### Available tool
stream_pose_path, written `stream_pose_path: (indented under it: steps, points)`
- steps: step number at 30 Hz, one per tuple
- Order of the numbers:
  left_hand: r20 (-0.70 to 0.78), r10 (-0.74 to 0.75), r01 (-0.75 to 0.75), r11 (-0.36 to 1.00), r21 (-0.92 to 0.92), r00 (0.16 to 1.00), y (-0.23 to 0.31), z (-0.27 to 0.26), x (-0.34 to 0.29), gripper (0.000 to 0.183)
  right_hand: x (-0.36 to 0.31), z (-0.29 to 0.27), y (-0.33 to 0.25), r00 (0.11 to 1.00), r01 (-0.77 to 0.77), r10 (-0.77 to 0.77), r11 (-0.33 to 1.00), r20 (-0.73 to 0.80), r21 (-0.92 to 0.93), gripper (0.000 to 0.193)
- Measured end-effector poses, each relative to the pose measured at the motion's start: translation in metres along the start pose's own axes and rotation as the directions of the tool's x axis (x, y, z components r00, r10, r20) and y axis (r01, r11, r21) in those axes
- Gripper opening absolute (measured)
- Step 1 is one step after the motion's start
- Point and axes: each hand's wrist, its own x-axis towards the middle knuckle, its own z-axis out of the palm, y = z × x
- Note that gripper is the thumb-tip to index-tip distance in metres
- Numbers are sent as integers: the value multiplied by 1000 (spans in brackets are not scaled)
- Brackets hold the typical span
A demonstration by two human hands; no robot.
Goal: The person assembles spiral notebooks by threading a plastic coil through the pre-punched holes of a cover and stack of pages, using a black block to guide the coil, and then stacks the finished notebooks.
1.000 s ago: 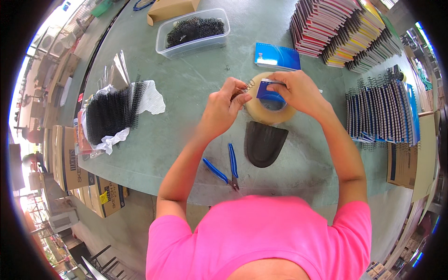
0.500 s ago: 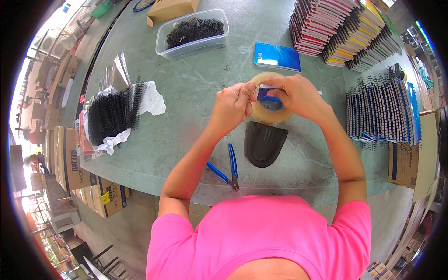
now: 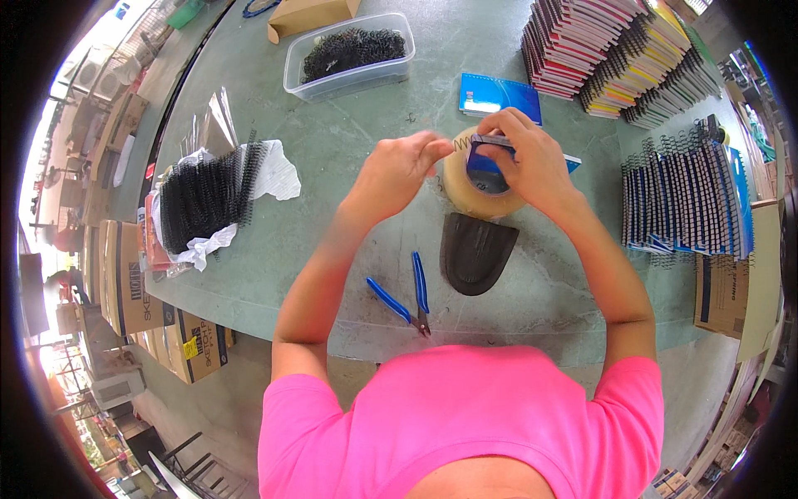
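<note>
My right hand (image 3: pixel 536 158) grips a small blue notebook (image 3: pixel 484 166), tilted up on its edge over a wide roll of clear yellowish tape (image 3: pixel 465 200). From the notebook's left end sticks out a dark spiral coil (image 3: pixel 463 143). My left hand (image 3: pixel 397 170) has its fingers pinched together at the coil's free end; they are slightly blurred. Nearer to me lies a dark rounded pad (image 3: pixel 476 256), just below the tape roll. Left of the pad, blue-handled nippers (image 3: pixel 421 291) rest on the table with their handles spread.
Another blue notebook (image 3: pixel 499 96) lies beyond my hands. Stacks of red (image 3: pixel 573 50), yellow (image 3: pixel 640 71) and blue spiral notebooks (image 3: pixel 682 200) stand at right. A clear tub of black coils (image 3: pixel 349 62) is at the back; a bundle of coils (image 3: pixel 204 195) lies left on white wrapping.
My left hand has shifted a little left, exposing more of the coil. The notebook in my right hand has tilted, so its right end shows beyond the hand.
</note>
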Motion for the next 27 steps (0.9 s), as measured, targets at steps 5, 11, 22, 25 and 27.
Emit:
stream_pose_path:
  steps: [5,11,22,25,27]
  points:
    - [-38,59,-55,994,91,998,-1,-3,0,23,5,-7,-6,983,-94,101,994,153,-50,25]
    - [-133,326,-284,922,264,936,11,-10,-1,21,6,-10,-6,958,7,51,980,283,-200,17]
    - [-303,626,-677,729,-100,719,171,-55,-76,20,6,7,2,966,42,14,976,257,-213,18]
    - [-277,589,-636,762,-123,759,162,-59,-89,24,7,7,-2,971,73,-33,984,235,-164,22]
    - [-107,600,-609,787,-102,793,145,-64,-92,19,8,9,-3,975,130,-96,977,198,-166,23]
